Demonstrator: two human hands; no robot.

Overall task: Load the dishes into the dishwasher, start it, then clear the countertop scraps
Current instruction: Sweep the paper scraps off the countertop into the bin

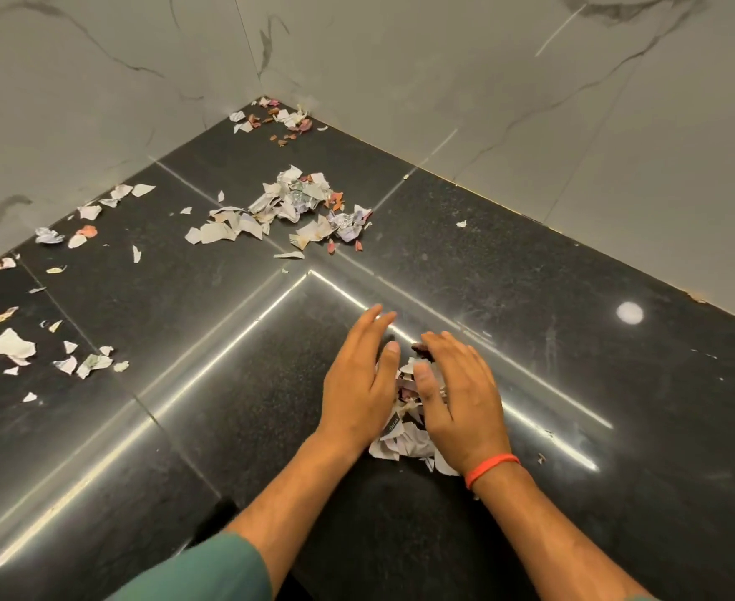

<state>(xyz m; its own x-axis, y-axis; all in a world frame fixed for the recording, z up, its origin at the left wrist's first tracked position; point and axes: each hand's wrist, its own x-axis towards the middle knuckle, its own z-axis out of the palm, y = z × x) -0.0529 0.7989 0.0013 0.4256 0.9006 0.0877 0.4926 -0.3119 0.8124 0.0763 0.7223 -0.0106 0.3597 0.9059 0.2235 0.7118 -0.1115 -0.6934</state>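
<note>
Scrap-clearing under way: left hand (359, 383) and right hand (461, 396), grip wide with flat fingers, corralling a small scrap heap (400, 440) on the table (574, 383), larger pile (287, 214) and scattered bits (14, 349) left.

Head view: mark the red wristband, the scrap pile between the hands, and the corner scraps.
red wristband (492, 469), head view, middle of the band on the right wrist
scrap pile (404, 440), head view, white paper between the hands
corner scraps (280, 119), head view, middle of the cluster

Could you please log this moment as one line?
left hand, right hand: open | cupping scrap pile | countertop scraps remain
</note>
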